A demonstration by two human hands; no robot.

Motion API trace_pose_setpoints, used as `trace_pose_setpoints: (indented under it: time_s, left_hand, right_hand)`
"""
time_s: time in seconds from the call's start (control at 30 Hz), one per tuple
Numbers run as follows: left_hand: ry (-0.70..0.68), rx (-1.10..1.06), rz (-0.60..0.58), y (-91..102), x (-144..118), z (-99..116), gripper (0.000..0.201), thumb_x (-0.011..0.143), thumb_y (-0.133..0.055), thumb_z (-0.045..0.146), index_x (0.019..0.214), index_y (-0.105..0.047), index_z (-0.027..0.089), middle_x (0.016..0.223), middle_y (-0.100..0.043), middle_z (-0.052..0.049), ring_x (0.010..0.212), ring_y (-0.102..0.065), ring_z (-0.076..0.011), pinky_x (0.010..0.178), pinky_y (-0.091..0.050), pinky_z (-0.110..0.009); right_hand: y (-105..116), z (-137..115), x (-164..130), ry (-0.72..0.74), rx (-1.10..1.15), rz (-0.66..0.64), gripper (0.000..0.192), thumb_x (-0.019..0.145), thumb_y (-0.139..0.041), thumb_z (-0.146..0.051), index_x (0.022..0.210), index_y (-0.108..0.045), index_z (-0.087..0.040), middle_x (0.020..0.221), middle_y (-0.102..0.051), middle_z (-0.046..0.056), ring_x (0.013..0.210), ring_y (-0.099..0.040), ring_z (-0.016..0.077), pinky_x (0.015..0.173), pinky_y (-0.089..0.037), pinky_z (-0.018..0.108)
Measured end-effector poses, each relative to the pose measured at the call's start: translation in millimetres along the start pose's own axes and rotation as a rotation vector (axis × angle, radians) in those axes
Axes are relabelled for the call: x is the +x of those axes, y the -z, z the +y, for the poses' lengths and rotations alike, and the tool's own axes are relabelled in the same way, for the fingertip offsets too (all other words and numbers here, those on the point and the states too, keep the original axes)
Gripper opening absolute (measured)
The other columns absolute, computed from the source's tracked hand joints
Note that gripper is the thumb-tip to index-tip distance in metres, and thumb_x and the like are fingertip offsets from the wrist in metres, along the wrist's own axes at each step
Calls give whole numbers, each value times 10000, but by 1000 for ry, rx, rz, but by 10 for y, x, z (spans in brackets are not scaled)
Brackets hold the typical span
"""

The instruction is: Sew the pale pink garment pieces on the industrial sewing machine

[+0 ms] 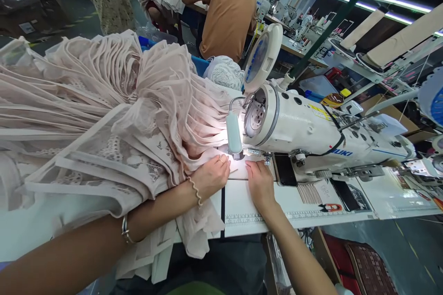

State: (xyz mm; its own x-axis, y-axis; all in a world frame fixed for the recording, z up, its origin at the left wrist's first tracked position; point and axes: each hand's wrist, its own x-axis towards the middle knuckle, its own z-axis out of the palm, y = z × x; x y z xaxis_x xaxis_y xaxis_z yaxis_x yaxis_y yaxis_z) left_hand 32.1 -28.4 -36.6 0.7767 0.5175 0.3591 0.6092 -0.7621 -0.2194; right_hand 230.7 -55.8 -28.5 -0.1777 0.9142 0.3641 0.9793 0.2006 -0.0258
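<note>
My left hand (pixel 212 176) is closed, its fingertips pinching the edge of a pale pink fabric piece (pixel 204 157) beside the needle area of a white sewing machine (pixel 297 117). On the other side of the needle area, my right hand (pixel 261 184) rests on the machine bed with its fingers curled together. Whatever is between those fingertips is too small or hidden to make out. A small lamp (pixel 234 132) lights the spot and partly hides the needle. The big heap of pale pink lace garments (pixel 114 83) spreads left of the machine, partly under my left forearm.
A round magnifier (pixel 263 57) stands above the machine head. Right of my right hand lie a dark phone (pixel 285 169), orange thread snips (pixel 330 208) and a printed ruler strip (pixel 242 219). Fabric hangs over the front edge. A co-worker in a brown shirt (pixel 226 14) sits beyond.
</note>
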Motion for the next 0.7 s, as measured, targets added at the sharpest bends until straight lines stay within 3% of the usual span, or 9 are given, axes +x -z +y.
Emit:
trace_pose_setpoints:
  time_s: [0.1,0.23,0.37,0.47,0.57,0.7]
  left_hand:
    - [-11,-43,7,-36,-27,-7,375,947,-335,4,1230,-581,-22,1240,-632,-242,1186,-596,-270,979,-459,-404]
    - [-41,-95,-13,-34,-56,74,390,966,-322,28,1273,-559,-15,1273,-616,-235,1228,-570,-283,1002,-446,-425]
    - [-27,-134,-10,-4,-23,58,363,966,-357,29,1256,-575,18,1287,-619,-205,1248,-563,-265,1021,-459,-415]
    - [97,-211,21,-2,-10,-30,323,953,-399,40,1199,-606,20,1218,-665,-177,1215,-594,-242,1044,-468,-369]
    - [287,-386,97,-9,-45,-87,331,944,-418,48,1224,-592,50,1236,-669,-135,1190,-615,-188,1023,-502,-298]
    - [149,-498,127,-10,-123,-4,405,938,-380,13,1277,-568,129,1308,-645,-57,1264,-566,-151,1069,-473,-287]
  right_hand:
    - [59,-47,19,47,-83,-81,352,900,-377,-26,1018,-680,-161,886,-670,106,795,-599,217,726,-479,321]
    - [163,-50,191,-46,-260,-216,316,883,-405,-25,1028,-661,-141,931,-687,153,749,-621,221,610,-419,299]
    - [194,-202,364,-139,-252,-418,237,939,-421,-103,955,-646,-175,750,-684,80,655,-620,199,568,-336,274]
    - [131,-350,370,-132,-111,-410,168,971,-447,-212,1030,-602,-186,715,-683,44,627,-614,184,565,-306,263]
    - [47,-403,305,-183,-63,-332,144,947,-446,-208,971,-580,-161,688,-673,50,616,-611,187,565,-287,265]
    - [10,-358,245,-176,17,-267,144,919,-431,-235,891,-558,-174,658,-654,40,576,-577,185,541,-258,262]
